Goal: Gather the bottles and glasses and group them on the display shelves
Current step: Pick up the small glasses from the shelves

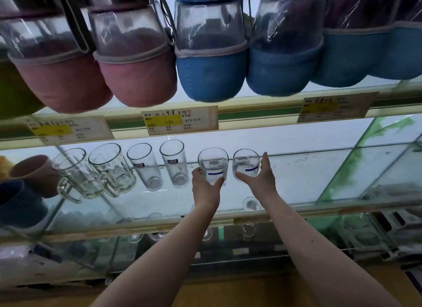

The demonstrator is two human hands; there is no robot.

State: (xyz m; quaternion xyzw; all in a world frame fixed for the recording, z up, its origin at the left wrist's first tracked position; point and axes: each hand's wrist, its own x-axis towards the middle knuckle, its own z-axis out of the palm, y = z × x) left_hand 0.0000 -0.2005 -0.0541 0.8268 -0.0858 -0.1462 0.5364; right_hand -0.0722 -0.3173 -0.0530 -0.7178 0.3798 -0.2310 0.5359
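Two short clear tumblers with blue-edged labels stand side by side on the middle glass shelf [308, 176]. My left hand [205, 185] grips the left tumbler [213, 162] from the front, near its base. My right hand [262, 178] holds the right tumbler [246, 161] between thumb and fingers. To their left stand two tall straight glasses [174, 162] [143, 165] and two handled glass mugs [112, 167] [75, 174]. On the top shelf sit glass bottles in pink sleeves [134, 78] and blue sleeves [210, 76].
A brown cup [34, 172] and a dark blue cup [16, 201] sit at the far left of the middle shelf. Price tags [180, 120] line the upper shelf edge. Stemmed glasses [250, 204] show on lower shelves. A green-tinted glass divider [356, 167] stands at the right.
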